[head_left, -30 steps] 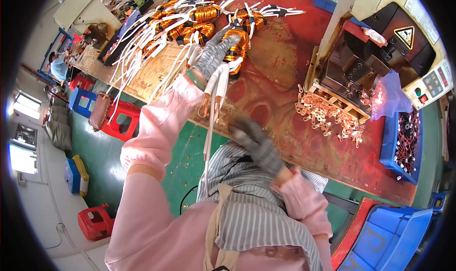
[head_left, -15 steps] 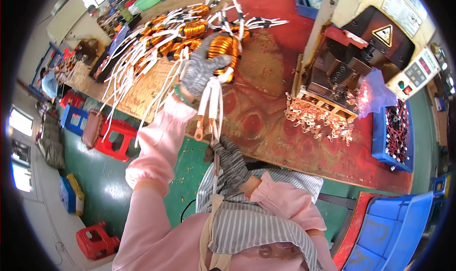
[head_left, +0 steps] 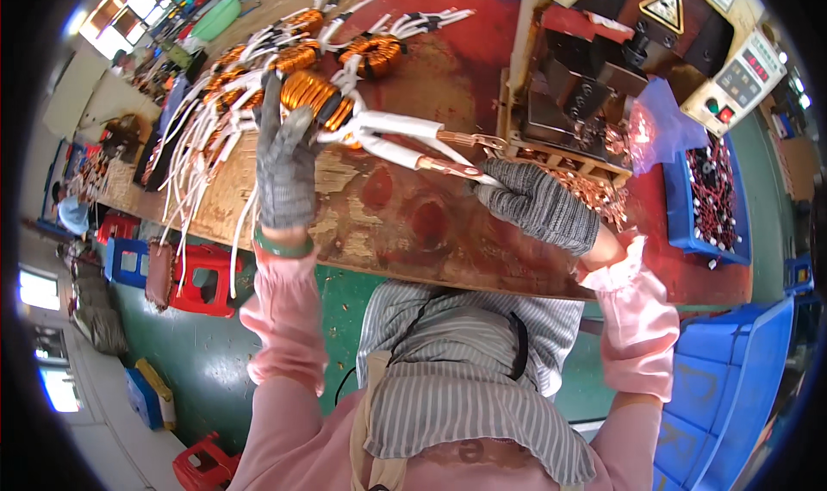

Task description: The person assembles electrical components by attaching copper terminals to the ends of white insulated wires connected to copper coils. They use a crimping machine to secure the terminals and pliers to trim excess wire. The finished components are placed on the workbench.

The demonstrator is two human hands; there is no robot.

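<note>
The picture is bright and clear in the middle. Daylight comes in from windows (head_left: 39, 289) on the left, which glow white with no detail. The copper coil (head_left: 314, 95) shines orange, and a clear plastic bag (head_left: 659, 125) by the machine glares pink-white. Shadows are soft. The worktop (head_left: 413, 224) edge bends like a bow. Things near the round black rim look squashed and a bit fuzzy.

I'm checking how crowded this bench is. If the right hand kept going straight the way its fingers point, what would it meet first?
Probably the copper coil that the left hand holds: the right hand points left along the white lead toward it. Depth is hard to judge here.
</note>
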